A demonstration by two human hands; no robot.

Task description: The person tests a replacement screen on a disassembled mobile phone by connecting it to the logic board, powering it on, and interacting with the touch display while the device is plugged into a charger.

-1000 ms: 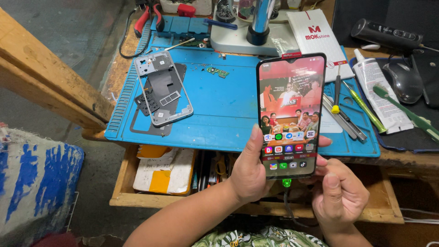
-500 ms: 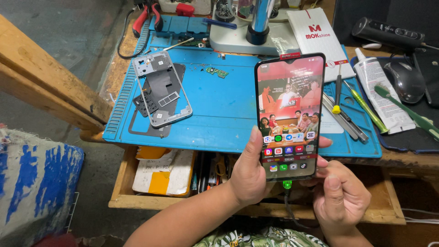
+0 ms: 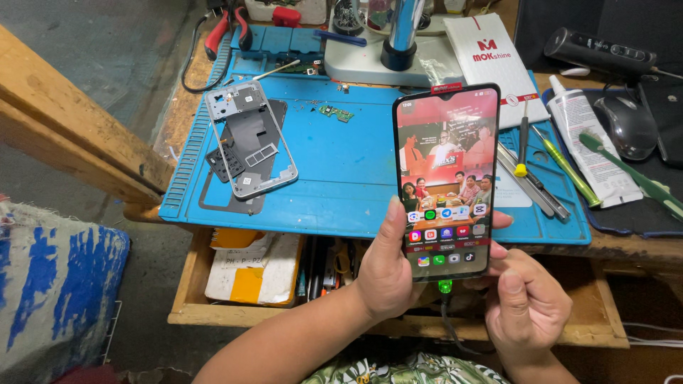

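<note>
Holding a smartphone (image 3: 446,178) upright over the near edge of the tabletop (image 3: 605,245), the person keeps its lit screen facing the head camera. The left hand (image 3: 388,274) is clamped on the phone's lower left edge, thumb laid along the side of the screen, fingertips showing past the right edge. The right hand (image 3: 526,306) sits just below and to the right of the phone, its fingers curled together near the bottom corner; whether it grips anything cannot be told. A cable with a glowing green plug (image 3: 445,286) enters the phone's bottom end and drops down between the two hands.

Behind the phone, a blue repair mat (image 3: 341,163) covers the tabletop. On its left part lies a bare phone frame (image 3: 249,139) on top of a dark back panel. A small green circuit board (image 3: 334,112) lies near the mat's middle. To the right of the phone lie a yellow-tipped screwdriver (image 3: 523,139), metal tweezers (image 3: 533,185) and a green tool (image 3: 565,167). A white tube (image 3: 587,139) and a computer mouse (image 3: 626,124) sit further right. Red-handled pliers (image 3: 228,32) rest at the far left corner. An open drawer (image 3: 249,274) below the tabletop holds papers and tools.
</note>
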